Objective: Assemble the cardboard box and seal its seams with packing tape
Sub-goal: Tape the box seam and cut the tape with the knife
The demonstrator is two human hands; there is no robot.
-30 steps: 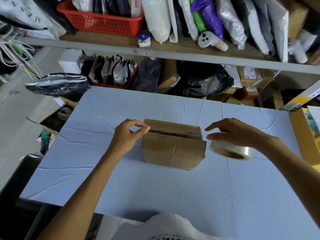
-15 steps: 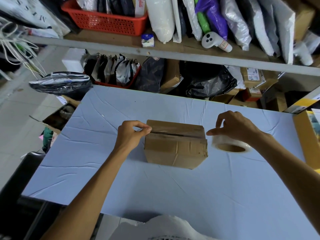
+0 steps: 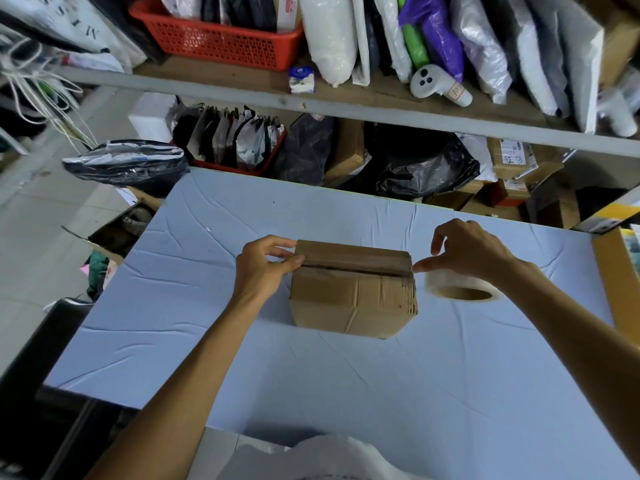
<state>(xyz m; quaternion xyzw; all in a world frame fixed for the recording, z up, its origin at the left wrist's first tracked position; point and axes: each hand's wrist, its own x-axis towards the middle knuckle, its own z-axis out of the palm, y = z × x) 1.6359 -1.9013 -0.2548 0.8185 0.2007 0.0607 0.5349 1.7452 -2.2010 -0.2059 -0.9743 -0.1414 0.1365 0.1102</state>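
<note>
A small brown cardboard box (image 3: 349,299) stands on the light blue table (image 3: 242,358), its top flaps folded shut with a dark seam running left to right. My left hand (image 3: 266,268) pinches at the left end of that seam, thumb and fingers closed on the box's top edge, apparently on the end of the tape. My right hand (image 3: 467,251) holds a roll of clear packing tape (image 3: 460,287) just right of the box, with its thumb tip touching the box's top right corner. A glossy strip seems to lie along the seam.
A yellow-brown carton (image 3: 620,282) sits at the table's right edge. Behind the table stand shelves with a red basket (image 3: 214,36), black bags (image 3: 419,164) and parcels. An open carton (image 3: 117,233) sits on the floor at left. White fabric (image 3: 311,459) lies at the near edge.
My right hand has brought the tape roll left, up against the box's right top corner. My left hand has closed onto the left end of the top seam.
</note>
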